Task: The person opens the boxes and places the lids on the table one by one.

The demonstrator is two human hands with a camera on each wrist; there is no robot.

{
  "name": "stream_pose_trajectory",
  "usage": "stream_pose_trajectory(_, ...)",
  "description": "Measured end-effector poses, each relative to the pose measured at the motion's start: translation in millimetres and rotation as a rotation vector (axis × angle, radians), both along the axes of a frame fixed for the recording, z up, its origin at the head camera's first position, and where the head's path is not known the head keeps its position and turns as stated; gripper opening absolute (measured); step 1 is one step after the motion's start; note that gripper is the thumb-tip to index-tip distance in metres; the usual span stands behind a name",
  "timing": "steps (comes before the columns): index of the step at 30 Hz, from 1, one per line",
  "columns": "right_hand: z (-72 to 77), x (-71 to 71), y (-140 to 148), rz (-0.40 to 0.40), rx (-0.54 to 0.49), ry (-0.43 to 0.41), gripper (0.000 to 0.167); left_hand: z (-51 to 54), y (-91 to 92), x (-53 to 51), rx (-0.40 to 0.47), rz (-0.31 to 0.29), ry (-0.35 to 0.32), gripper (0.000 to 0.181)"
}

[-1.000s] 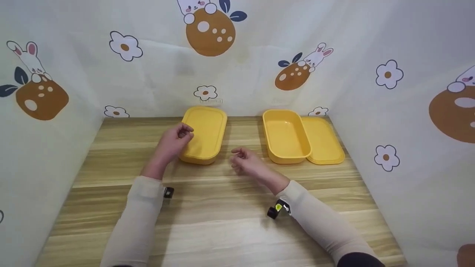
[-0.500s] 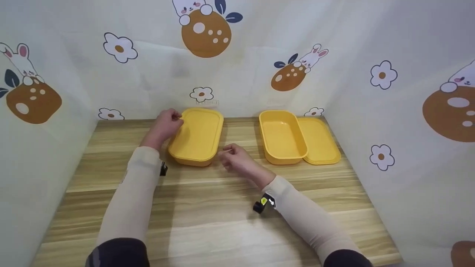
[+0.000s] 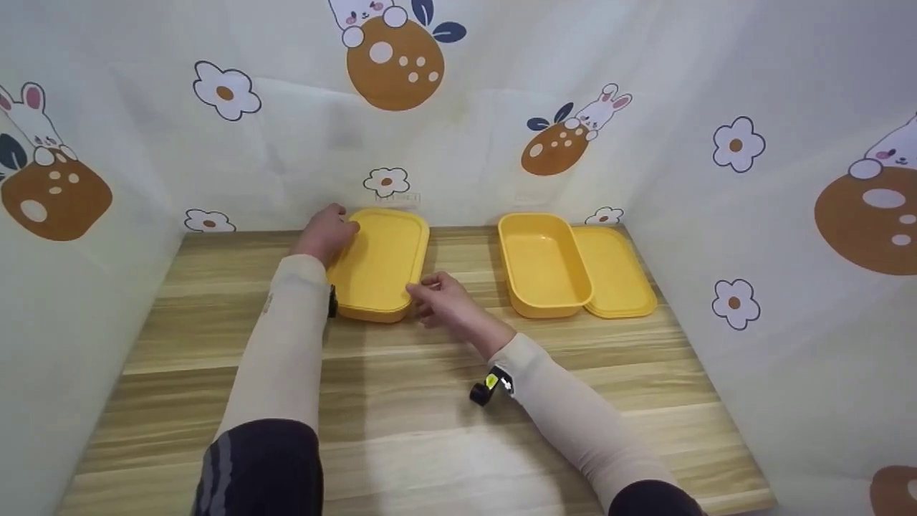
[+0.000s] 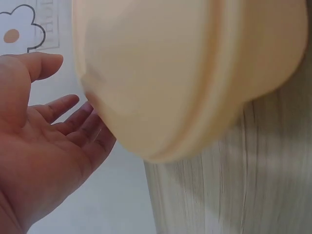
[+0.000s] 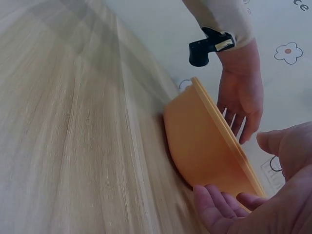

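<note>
A yellow lunch box with its lid on (image 3: 383,261) stands at the back of the table, left of centre. My left hand (image 3: 326,233) is at its far left corner; in the left wrist view that hand (image 4: 53,136) has its fingers loosely extended beside the lid's rim, the tips partly behind it. On the box's near right side is my right hand (image 3: 444,304), thumb at the lid's edge. The right wrist view shows this hand (image 5: 278,190) with fingers spread loosely near the box wall (image 5: 195,141); whether they touch it I cannot tell.
A second yellow box (image 3: 548,269), without a lid, stands to the right. Beside it a yellow lid (image 3: 620,276) lies partly under its side. Printed fabric walls (image 3: 458,143) enclose the wooden table (image 3: 430,430) at the back and both sides.
My left hand has moved back along the lidded box's left side to its far corner. My right hand has moved left up to the box's right edge. The second box and loose lid stay put.
</note>
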State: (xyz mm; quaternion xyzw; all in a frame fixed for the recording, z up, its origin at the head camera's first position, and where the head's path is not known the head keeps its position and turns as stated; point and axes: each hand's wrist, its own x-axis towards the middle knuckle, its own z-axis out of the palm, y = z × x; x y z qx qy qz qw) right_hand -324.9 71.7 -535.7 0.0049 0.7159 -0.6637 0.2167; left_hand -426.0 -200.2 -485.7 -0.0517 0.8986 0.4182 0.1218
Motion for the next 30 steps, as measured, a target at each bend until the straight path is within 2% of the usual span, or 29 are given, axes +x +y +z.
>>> stream_pose_trajectory(4, -2.1, -0.5, -2, -0.017, -0.029, -0.025, 0.065, 3.6, 2.8, -3.3, 0.004, 0.013, -0.008, 0.069)
stream_pose_trajectory(8, -4.3, -0.6, -2, -0.017, -0.041, -0.04, 0.074, 7.0, 5.6, -3.2, -0.005, -0.002, -0.012, 0.068)
stream_pose_trajectory(15, -4.4, -2.0, -3, -0.011, -0.061, -0.052, 0.069, 12.9, 16.2, -6.3, -0.028, -0.017, -0.034, 0.065)
stream_pose_trajectory(20, -4.1, -4.8, -7, -0.024, -0.052, -0.046, 0.066, 5.6, 19.7, -7.9, -0.032, 0.005, 0.018, 0.059)
stream_pose_trajectory(25, -6.2, -8.0, -11, -0.054, -0.092, -0.056, 0.051, -5.0, 18.1, -12.5, -0.078, -0.007, 0.098, 0.056)
stream_pose_trajectory(30, -7.3, -10.5, -14, -0.087, -0.164, -0.064, 0.042, -9.6, 17.5, -16.3, -0.097, -0.003, 0.101, 0.056)
